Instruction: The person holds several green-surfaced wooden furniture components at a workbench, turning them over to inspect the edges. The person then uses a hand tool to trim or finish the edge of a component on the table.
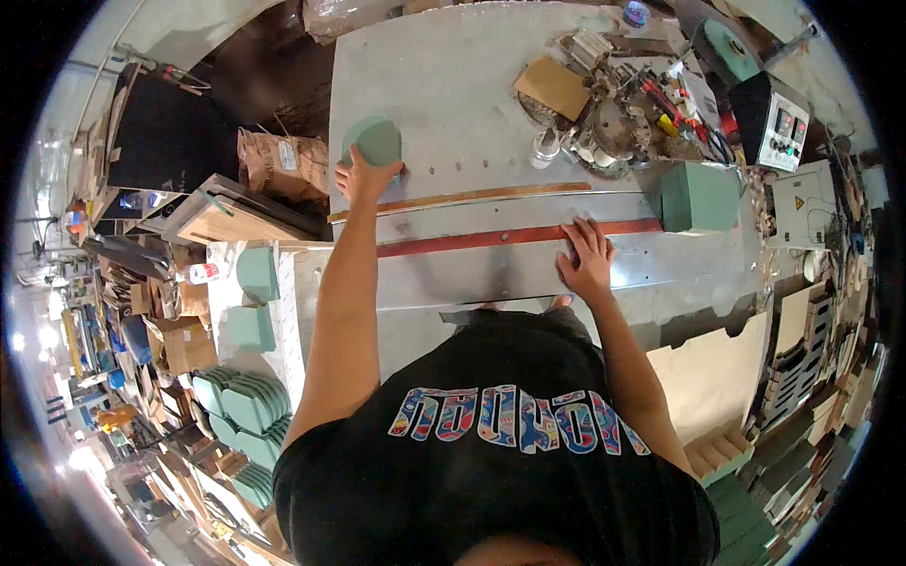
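At the far left of the grey worktable [434,85], my left hand [365,177] grips the near edge of a pale green rounded piece [376,140], thumb on one side and fingers on the other. My right hand [587,262] lies with its fingers stretched out on the metal tabletop, fingertips at a long red strip [472,241]. It holds nothing. To its right stands a stack of green angular pieces [700,196]. Beyond the red strip runs a thin wooden strip [491,195], roughly parallel to it.
A cluttered heap of tools and dirty metal parts [613,123] covers the far right, beside a small metal can [545,148]. A control box [783,127] stands past the right edge. At the left are a paper sack [283,162] and several green stacks [250,401].
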Tool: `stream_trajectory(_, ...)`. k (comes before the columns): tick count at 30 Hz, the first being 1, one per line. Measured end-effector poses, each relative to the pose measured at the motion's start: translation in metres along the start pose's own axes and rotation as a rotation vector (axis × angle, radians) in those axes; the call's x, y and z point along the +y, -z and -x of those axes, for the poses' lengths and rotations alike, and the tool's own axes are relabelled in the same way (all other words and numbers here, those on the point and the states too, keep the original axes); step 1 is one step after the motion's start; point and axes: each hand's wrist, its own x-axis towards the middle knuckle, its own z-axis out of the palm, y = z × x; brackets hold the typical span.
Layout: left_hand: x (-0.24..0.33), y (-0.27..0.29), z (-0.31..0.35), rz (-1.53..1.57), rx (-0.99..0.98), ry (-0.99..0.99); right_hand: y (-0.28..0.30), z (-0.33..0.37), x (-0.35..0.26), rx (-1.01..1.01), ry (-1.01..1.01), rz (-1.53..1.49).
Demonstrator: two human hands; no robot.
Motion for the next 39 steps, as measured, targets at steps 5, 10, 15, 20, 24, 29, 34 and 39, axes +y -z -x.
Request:
stream_trajectory(5,-0.002,-0.001,0.002,0.002,-0.005,-0.027,-0.003,0.001,-0.011,0.001,-0.066,-0.029)
stream_trajectory(10,-0.005,-0.046,0.041,0.079,0.333,-0.388,-0.004,0.001,-0.008,-0.015,-0.075,-0.059)
stream_trajectory(15,0.011,-0.095,0.153,0.045,0.166,-0.639,0.019,-0.008,0.008,0.006,0.021,-0.276)
stream_trajectory(20,0.039,-0.092,0.212,-0.051,0.110,-0.590,0.078,-0.025,0.028,0.229,0.178,-0.419)
stream_trajectory(24,0.045,-0.083,0.206,-0.092,0.094,-0.390,0.144,-0.031,0.046,0.369,0.163,-0.464)
stream_trajectory(29,0.042,-0.112,0.199,-0.209,0.205,-0.270,0.223,-0.060,0.106,0.327,0.083,-0.252)
stream_trajectory(34,0.046,-0.110,0.219,-0.136,0.142,-0.470,0.284,-0.078,0.175,-0.210,0.117,0.185)
stream_trajectory(39,0.051,-0.105,0.223,-0.145,0.126,-0.476,0.312,-0.123,0.213,-0.521,0.164,0.481)
